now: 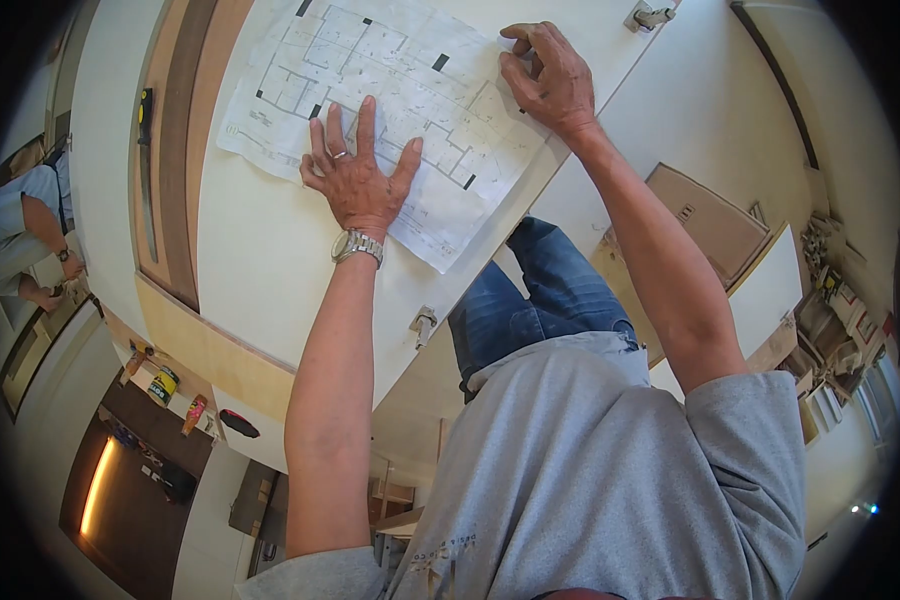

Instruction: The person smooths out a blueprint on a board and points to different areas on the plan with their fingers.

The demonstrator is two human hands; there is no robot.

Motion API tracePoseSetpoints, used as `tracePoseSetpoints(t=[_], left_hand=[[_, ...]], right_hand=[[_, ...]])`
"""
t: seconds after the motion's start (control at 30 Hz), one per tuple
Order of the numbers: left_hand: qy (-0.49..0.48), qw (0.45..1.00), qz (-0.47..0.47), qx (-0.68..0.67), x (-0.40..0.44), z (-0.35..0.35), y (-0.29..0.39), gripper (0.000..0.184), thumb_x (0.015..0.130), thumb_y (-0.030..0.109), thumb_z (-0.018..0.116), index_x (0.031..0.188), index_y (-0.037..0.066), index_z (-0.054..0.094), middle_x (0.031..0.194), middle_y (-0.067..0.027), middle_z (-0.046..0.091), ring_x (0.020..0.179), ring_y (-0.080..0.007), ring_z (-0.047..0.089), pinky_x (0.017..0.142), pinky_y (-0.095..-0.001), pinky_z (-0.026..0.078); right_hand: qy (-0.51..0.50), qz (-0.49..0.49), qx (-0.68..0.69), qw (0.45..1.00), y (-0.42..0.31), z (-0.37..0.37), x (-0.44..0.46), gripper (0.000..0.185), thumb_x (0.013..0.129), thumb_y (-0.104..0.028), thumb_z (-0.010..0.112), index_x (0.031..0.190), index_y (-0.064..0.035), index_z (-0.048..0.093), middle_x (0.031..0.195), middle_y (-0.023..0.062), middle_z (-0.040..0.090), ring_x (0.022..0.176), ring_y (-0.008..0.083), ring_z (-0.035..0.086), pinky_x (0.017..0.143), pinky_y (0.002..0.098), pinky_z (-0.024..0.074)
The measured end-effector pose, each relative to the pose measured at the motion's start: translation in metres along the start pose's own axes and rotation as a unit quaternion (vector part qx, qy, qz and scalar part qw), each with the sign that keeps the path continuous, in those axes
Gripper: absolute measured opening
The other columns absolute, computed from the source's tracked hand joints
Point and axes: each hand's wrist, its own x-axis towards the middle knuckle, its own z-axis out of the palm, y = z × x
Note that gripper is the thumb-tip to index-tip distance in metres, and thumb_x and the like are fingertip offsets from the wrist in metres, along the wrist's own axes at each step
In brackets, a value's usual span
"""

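A creased paper floor plan [390, 75], printed with walls and dark blocks, lies on a white board [260, 260]. My left hand [355, 180] rests on the plan with its fingers spread, wearing a ring and a metal wristwatch [357, 247]. At the sheet's right-hand edge is my right hand [555, 80]. Its fingers are curled toward the thumb, and whatever they hold, if anything, is hidden. Two metal hinges, one near the top [650, 17] and another near the lower edge [423, 325], are fixed to the board.
A handsaw [147, 170] lies on wooden strips to the left. Beyond it, another person [30, 230] crouches at the far left. A can [164, 385] and small tools stand at lower left. Cardboard [705, 225] lies on the right, near piled wood scraps [840, 310].
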Motion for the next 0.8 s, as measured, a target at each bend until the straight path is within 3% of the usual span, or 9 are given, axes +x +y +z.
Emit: tracePoseSetpoints(t=[0.17, 0.23, 0.8], left_hand=[[0.002, 1.000, 0.000, -0.002, 0.0005, -0.0008, 0.0003, 0.090, 0.091, 0.082, 0.067, 0.168, 0.039, 0.046, 0.175, -0.0093, 0.031, 0.165, -0.0380, 0.017, 0.120, -0.0714, 0.019], [-0.006, 1.000, -0.003, -0.005, -0.0004, -0.0015, 0.0011, 0.092, 0.092, 0.080, 0.068, 0.170, 0.037, 0.045, 0.176, -0.0091, 0.032, 0.166, -0.0362, 0.017, 0.124, -0.0680, 0.014], [0.003, 1.000, -0.005, 0.001, 0.0009, -0.0023, 0.0020, 0.090, 0.092, 0.080, 0.067, 0.169, 0.038, 0.045, 0.175, -0.0078, 0.031, 0.165, -0.0356, 0.019, 0.123, -0.0669, 0.016]], right_hand=[[0.000, -0.005, -0.005, 1.000, 0.0007, -0.0002, 0.0011, 0.028, 0.093, -0.019, 0.074, 0.120, -0.0159, 0.075, 0.096, 0.0028, 0.069, 0.080, 0.0218, 0.071, 0.074, 0.0377, 0.0588], [-0.003, 0.001, -0.005, 1.000, 0.0007, -0.0003, 0.0009, 0.028, 0.093, -0.019, 0.074, 0.120, -0.0159, 0.075, 0.097, 0.0027, 0.069, 0.080, 0.0219, 0.071, 0.075, 0.0377, 0.0589], [0.001, 0.000, -0.005, 1.000, 0.0019, 0.0019, 0.0019, 0.029, 0.091, -0.020, 0.074, 0.120, -0.0149, 0.075, 0.098, 0.0033, 0.070, 0.081, 0.0233, 0.072, 0.076, 0.0392, 0.0595]])
